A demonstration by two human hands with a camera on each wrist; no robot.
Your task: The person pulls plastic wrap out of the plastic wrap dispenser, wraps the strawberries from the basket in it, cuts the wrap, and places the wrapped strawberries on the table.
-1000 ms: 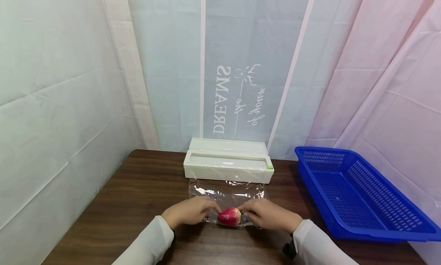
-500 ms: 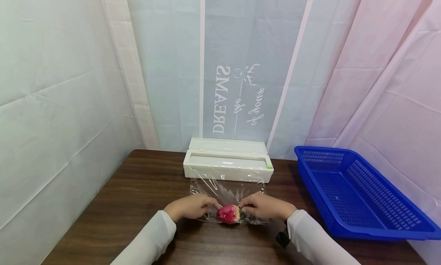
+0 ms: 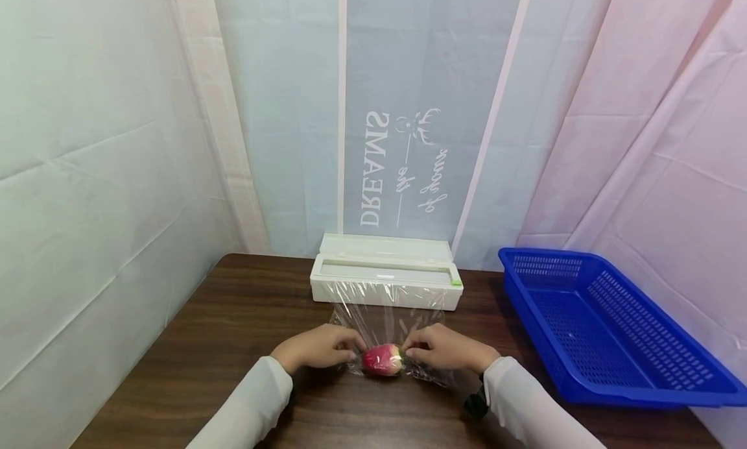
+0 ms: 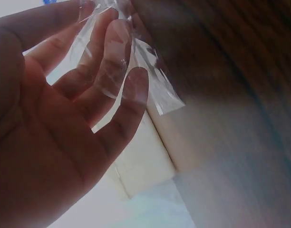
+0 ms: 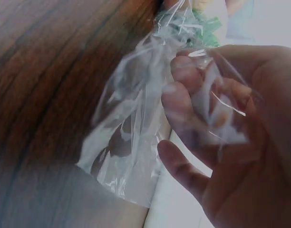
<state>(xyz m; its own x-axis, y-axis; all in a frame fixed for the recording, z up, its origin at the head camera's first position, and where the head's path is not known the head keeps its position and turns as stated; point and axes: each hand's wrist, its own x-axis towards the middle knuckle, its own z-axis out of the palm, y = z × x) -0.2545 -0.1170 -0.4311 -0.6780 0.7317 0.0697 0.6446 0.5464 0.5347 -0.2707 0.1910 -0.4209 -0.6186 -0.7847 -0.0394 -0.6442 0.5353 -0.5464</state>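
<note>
A red fruit [image 3: 382, 360] with a pale end and green at its tip lies wrapped in clear cling film [image 3: 379, 316], the pale end to the right. The film stretches in creases from the fruit to the front of a white film dispenser box [image 3: 320, 289]. At the fruit's left end, my left hand [image 3: 318, 346] pinches the film. My right hand [image 3: 452, 347] pinches it at the pale end, beside the green leaf [image 5: 209, 31]. A loose flap of film [image 5: 131, 123] hangs past the right fingertips, and a smaller film end [image 4: 160, 90] shows beside the left fingers.
Behind the hands the dispenser's lid [image 3: 385, 246] stands raised, with a green slider [image 3: 456, 282] at its right end. A blue perforated basket [image 3: 574, 400] stands on the right of the brown wooden table [image 3: 233, 313]. Fabric curtains [image 3: 292, 144] surround the table.
The fruit has turned and shifted slightly left and away from me, inside the film. Creases now pull the film inward toward the fruit. Both hands have moved slightly away from me with it.
</note>
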